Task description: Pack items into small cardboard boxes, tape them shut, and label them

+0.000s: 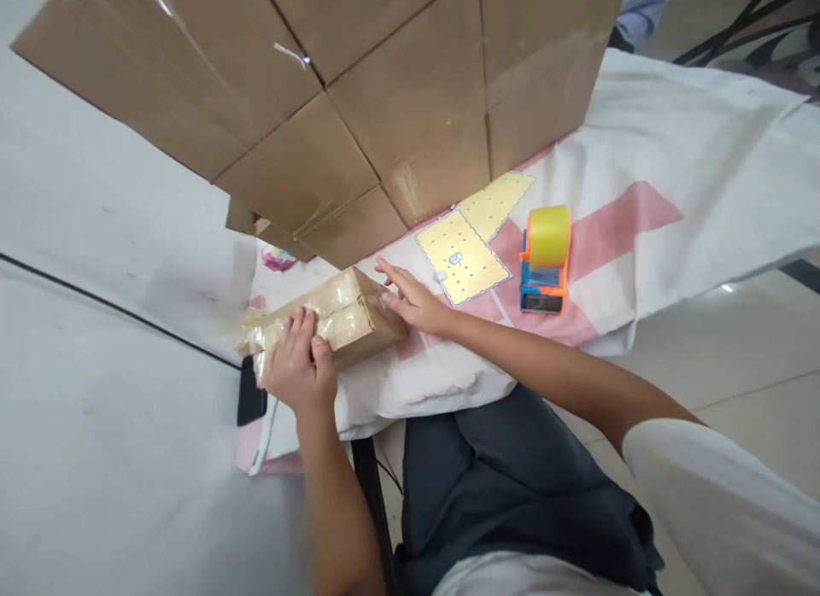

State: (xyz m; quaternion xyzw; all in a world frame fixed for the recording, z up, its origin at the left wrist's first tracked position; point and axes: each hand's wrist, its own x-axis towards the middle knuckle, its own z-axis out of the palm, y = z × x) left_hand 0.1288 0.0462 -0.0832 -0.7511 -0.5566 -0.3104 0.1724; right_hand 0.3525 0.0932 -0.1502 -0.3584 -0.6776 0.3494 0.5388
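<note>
A small taped cardboard box (359, 331) lies on the cloth-covered table in front of me. Clear, shiny tape runs along its top and wraps over the right end. My left hand (300, 361) rests flat over the left part of the box's top, its thumb apart from the fingers. At the right end, my right hand (413, 301) touches the tape with fingers stretched out. To the right of that hand stands an orange and blue tape dispenser (544, 276) carrying a yellow tape roll (549, 235).
Stacked cardboard boxes (410, 101) rise behind the work area. Yellow dotted paper pieces (477, 271) lie on the white and pink cloth (608, 297). A black phone-like object (252, 393) sits at the left by the wall. Part of another person's clothing (642, 11) shows at the upper right.
</note>
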